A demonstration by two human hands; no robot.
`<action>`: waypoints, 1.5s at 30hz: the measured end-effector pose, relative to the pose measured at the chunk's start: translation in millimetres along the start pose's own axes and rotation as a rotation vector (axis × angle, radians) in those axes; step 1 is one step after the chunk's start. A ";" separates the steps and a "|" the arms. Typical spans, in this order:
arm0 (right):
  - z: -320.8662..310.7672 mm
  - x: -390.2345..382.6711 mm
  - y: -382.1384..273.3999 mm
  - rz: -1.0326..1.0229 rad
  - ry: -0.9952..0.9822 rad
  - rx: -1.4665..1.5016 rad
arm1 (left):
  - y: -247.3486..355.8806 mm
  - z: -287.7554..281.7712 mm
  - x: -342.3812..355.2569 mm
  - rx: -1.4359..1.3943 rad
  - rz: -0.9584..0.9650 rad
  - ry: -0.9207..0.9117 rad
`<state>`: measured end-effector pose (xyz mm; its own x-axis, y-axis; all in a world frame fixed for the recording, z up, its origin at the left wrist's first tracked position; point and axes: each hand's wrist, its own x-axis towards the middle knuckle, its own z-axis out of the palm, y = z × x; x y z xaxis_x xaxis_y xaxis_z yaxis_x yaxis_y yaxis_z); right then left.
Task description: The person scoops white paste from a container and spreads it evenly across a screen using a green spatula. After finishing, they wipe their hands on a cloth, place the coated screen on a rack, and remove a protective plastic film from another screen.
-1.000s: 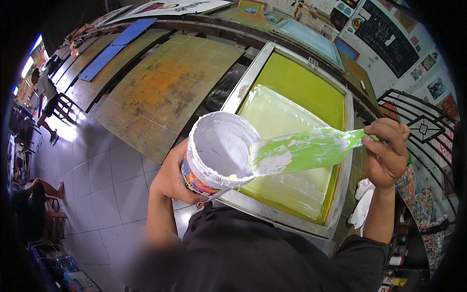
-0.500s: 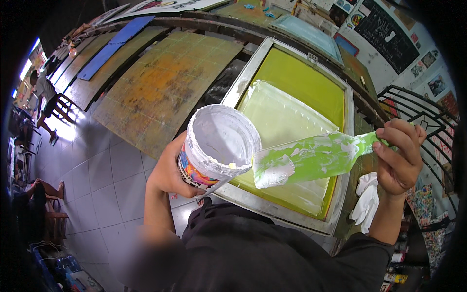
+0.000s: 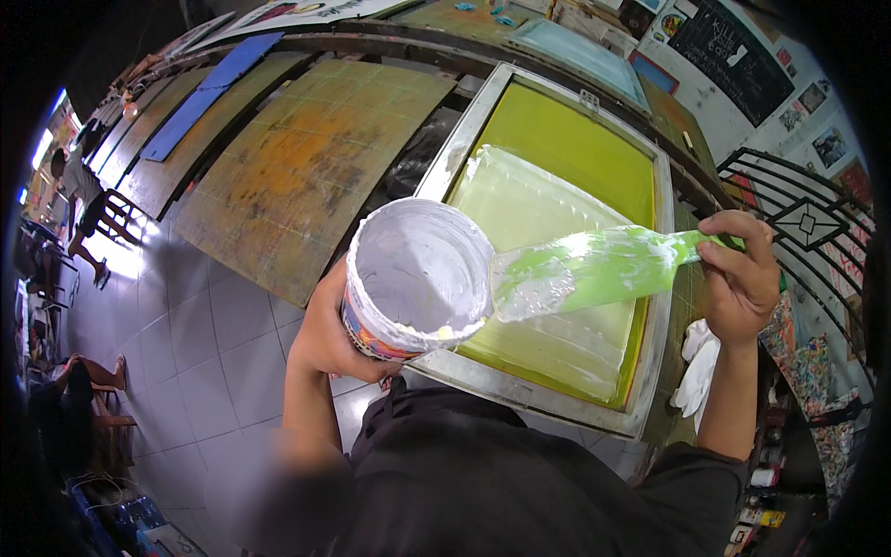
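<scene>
Centre: I see left hand (image 3: 323, 336), fingers wrapped round tub (image 3: 418, 278) | right of centre: right hand (image 3: 745, 286), fingers pinching spatula (image 3: 608, 269) by its handle | change: blade has lifted, just beside the rim, so the two line up again

From my end of the feed, I take this for a screen-printing workshop. The framed screen (image 3: 557, 195), smeared pale, is my main clue. I see a row of boards (image 3: 311, 176), one heavily stained, left of it, a second screen (image 3: 580, 63) beyond it, a caked tub (image 3: 422, 265) held before its left edge, and a chalkboard (image 3: 733, 60) past its far right.
</scene>
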<state>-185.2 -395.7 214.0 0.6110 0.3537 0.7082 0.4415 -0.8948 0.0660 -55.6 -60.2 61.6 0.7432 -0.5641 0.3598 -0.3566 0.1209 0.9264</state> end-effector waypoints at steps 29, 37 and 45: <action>106.1 -118.6 -83.2 0.608 -0.532 0.151 | -98.2 -149.1 -113.2 -0.339 -0.146 0.600; 115.1 -124.7 -79.1 0.520 -0.578 0.164 | -95.3 -136.5 -98.2 -0.428 -0.178 0.573; 114.1 -124.0 -76.5 0.488 -0.619 0.133 | -102.4 -153.8 -101.7 -0.372 -0.172 0.553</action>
<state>-219.8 -340.1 40.9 0.9921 0.0524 0.1141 0.0810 -0.9614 -0.2629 -7.7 110.5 -52.7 0.9868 -0.1128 0.1164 -0.0629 0.3955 0.9163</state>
